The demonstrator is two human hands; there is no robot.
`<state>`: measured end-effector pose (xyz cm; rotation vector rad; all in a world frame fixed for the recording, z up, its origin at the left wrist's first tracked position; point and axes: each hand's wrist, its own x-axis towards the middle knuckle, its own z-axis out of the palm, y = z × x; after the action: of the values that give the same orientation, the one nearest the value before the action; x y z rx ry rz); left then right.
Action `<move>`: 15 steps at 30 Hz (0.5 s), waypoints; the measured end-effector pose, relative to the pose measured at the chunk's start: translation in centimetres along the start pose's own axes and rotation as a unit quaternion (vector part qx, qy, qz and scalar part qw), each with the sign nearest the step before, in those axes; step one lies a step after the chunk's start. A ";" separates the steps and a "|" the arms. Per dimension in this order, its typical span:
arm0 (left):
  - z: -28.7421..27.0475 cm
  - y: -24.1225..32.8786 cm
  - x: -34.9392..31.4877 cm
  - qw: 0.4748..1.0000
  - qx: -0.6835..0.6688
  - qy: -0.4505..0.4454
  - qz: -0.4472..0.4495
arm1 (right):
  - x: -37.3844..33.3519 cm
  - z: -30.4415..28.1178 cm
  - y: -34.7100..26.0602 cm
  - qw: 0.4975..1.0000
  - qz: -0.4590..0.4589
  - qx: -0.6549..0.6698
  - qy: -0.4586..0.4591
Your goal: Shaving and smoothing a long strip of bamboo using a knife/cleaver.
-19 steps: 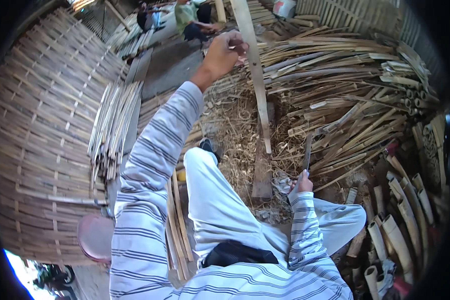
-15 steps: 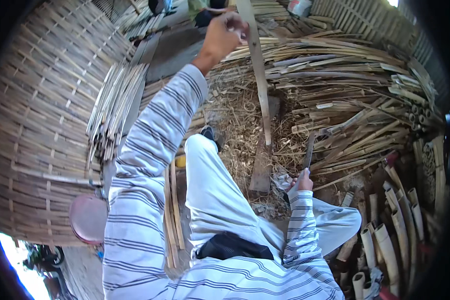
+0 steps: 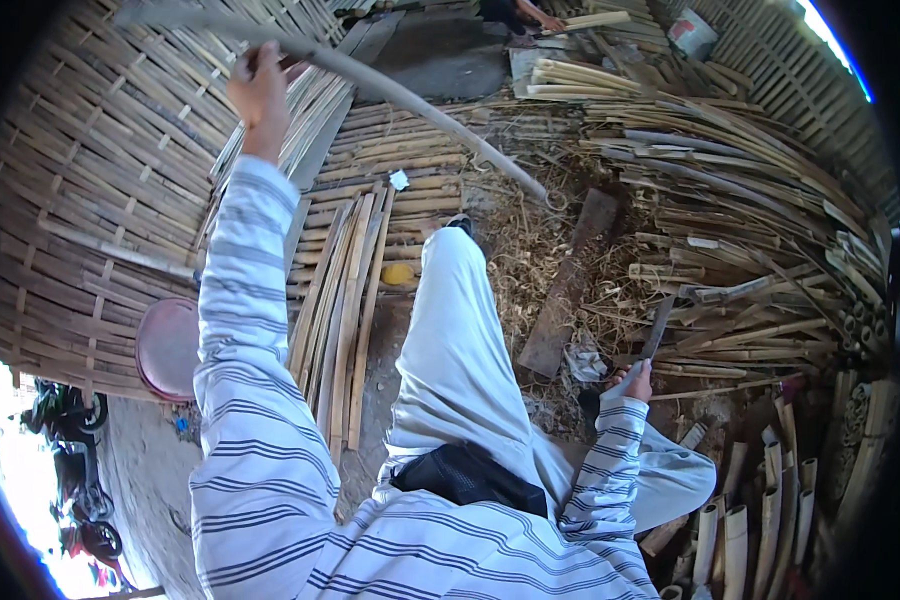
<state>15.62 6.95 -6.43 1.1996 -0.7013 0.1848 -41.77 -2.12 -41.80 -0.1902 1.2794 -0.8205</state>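
My left hand (image 3: 260,90) is raised at the upper left, fingers closed around a long, slightly curved bamboo strip (image 3: 420,105). The strip slants down to the right, its lower tip above the pale shavings (image 3: 515,260). My right hand (image 3: 638,382) is low beside my bent leg, closed on a knife (image 3: 658,328) whose blade points up and away. Between my legs and the bamboo pile lies a worn wooden board (image 3: 570,290), apart from the strip. A crumpled pale wrapper (image 3: 585,360) is near the board's close end.
Split bamboo (image 3: 740,170) is heaped at the right, with upright bamboo tubes (image 3: 735,550) nearer. Several strips (image 3: 355,310) lie left of my knee, beside a yellow object (image 3: 398,273). A woven wall (image 3: 80,200) and a round pink-rimmed thing (image 3: 168,348) stand left. Another person's hand (image 3: 552,22) is at the far end.
My left hand has swung to the left with the bamboo strip, lifting its lower end off the board. The view has turned too. My right hand still holds the knife.
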 end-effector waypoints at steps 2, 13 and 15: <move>-5.9 -2.0 -0.5 0.995 -0.030 0.098 -0.003 | 0.3 0.0 0.2 1.000 -0.007 -0.011 0.006; -35.0 -8.2 -24.4 0.728 0.670 0.080 -0.120 | 0.9 -0.5 0.4 1.000 -0.002 -0.020 0.016; -38.8 -9.2 -30.4 0.737 0.657 0.054 -0.145 | 1.2 -0.2 0.6 1.000 0.010 -0.021 0.019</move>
<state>11.98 45.23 -38.61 2.6180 -0.1670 0.5320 -41.65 -2.38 -43.09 -0.1960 1.3337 -0.7832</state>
